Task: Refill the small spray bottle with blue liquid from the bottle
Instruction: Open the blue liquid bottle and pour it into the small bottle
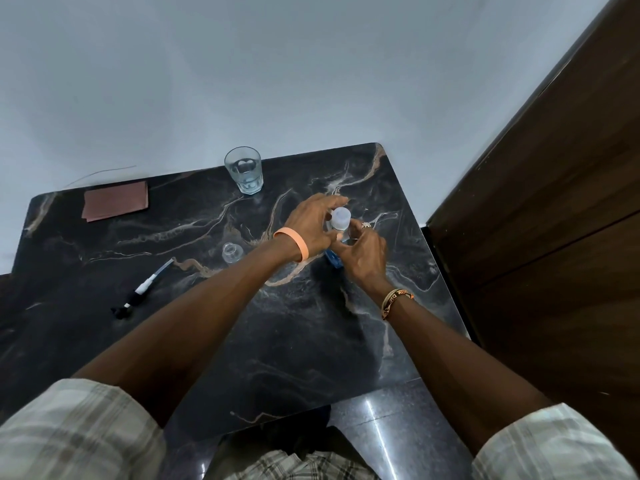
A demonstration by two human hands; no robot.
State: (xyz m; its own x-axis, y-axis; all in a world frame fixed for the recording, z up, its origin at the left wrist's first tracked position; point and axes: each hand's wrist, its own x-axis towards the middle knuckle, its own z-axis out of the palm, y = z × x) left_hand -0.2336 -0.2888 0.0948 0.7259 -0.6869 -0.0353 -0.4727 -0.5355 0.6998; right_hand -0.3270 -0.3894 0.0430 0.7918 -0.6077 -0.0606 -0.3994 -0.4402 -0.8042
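Now, the bottle [335, 260] of blue liquid rests on the table [173, 230], right hand [363, 252] clamped round its body, left hand [311, 226] pinching its cap [340, 216]; best hold the lower grip firm and twist level. The small spray bottle [232, 252] stands open, near on the left.
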